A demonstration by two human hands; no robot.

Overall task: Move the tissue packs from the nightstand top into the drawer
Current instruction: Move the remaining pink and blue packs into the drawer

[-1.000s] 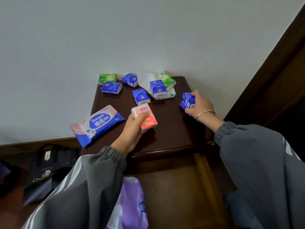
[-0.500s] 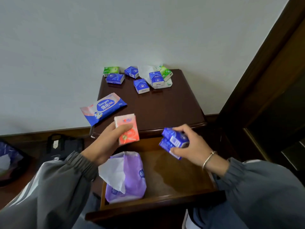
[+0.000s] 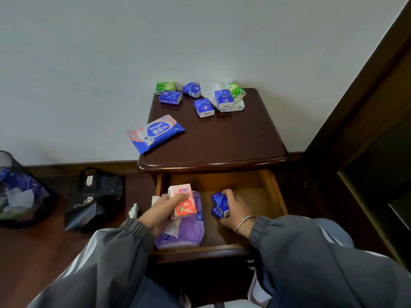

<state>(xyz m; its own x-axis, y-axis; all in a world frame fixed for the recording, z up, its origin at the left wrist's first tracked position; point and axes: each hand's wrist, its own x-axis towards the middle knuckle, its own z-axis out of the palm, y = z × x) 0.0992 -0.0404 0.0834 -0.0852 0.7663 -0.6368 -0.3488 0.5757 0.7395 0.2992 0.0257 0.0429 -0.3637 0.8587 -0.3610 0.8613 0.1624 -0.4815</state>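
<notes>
right hand (image 3: 236, 206), blue packs (image 3: 219, 203), between drawer walls (image 3: 275, 192)

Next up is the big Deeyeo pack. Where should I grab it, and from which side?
Take the Deeyeo pack by its left end, coming from the left: it lies flat and that end juts past the nightstand edge, so it can likely be pinched from above and below.

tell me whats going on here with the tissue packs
A person is clearing tissue packs off a nightstand into its open drawer. The left hand holds an orange pack over a purple pack lying in the drawer; the right hand grips blue packs low inside it. A Deeyeo wipes pack and several small blue and green packs lie on the nightstand top, not yet moved.
</notes>
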